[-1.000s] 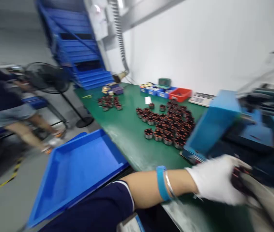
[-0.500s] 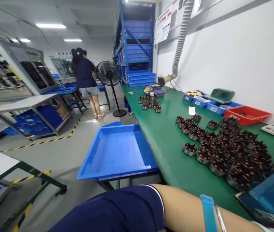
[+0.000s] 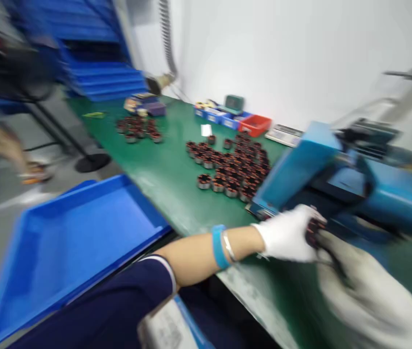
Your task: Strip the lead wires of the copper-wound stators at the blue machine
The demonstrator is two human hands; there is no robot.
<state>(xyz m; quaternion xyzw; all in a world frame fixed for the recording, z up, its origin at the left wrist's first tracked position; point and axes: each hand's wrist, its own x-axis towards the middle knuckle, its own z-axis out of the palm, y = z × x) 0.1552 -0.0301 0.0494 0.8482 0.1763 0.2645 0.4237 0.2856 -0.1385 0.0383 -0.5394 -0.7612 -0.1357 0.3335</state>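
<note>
My left hand (image 3: 290,234), in a white glove, is closed around a motor stator (image 3: 313,232) with dark and copper-coloured windings. Close against it on the right is my right hand (image 3: 373,295), also in a white glove and smeared by motion. A dark, long, thin thing (image 3: 337,265) lies along the right glove; its kind is too blurred to name, and the right fingers look curled around it. Both hands are in front of a blue machine (image 3: 300,162) on the green table (image 3: 169,194). Many similar stators (image 3: 233,167) stand grouped beyond my left arm.
A blue tray (image 3: 82,242) is at the table's left side. Farther back are another stator group (image 3: 136,127), a red bin (image 3: 255,125), small blue bins (image 3: 215,116) and a white keypad device (image 3: 284,134). A standing fan (image 3: 91,162) and a person's leg (image 3: 7,145) are at left.
The view has swung right and down. Both gloved hands, the stator in my left hand and most of the blue machine have come into sight.
</note>
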